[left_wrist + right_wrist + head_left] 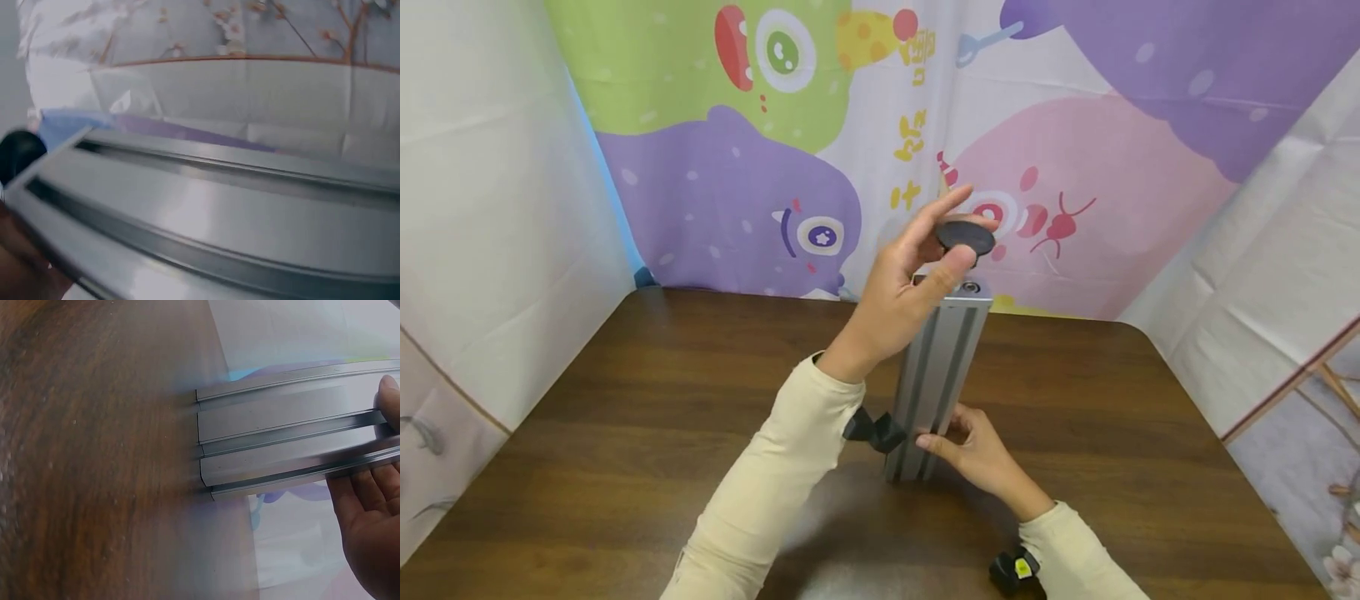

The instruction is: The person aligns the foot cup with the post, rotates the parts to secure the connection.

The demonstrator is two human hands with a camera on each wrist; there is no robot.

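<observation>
A silver aluminium profile (pixel 936 367) with long grooves stands upright on the table, a round hole visible in its top end. Just above that end, my left hand (pixel 898 292) pinches a black round levelling foot (pixel 966 237) between thumb and fingers. Part of a short stem shows under the disc; whether it touches the hole I cannot tell. Lower down, my right hand (pixel 981 454) grips the profile near its base, thumb on the near face. The right wrist view shows the profile's lower end (pixel 262 425) at the tabletop, with fingers (pixel 369 494) along its edge.
The brown wooden table (pixel 700 400) extends around the profile. A cartoon-printed curtain (pixel 722 192) hangs behind it, and pale cloth panels (pixel 482 167) flank both sides. Black wrist cameras (pixel 1015 571) sit at both sleeves, the left one beside the profile.
</observation>
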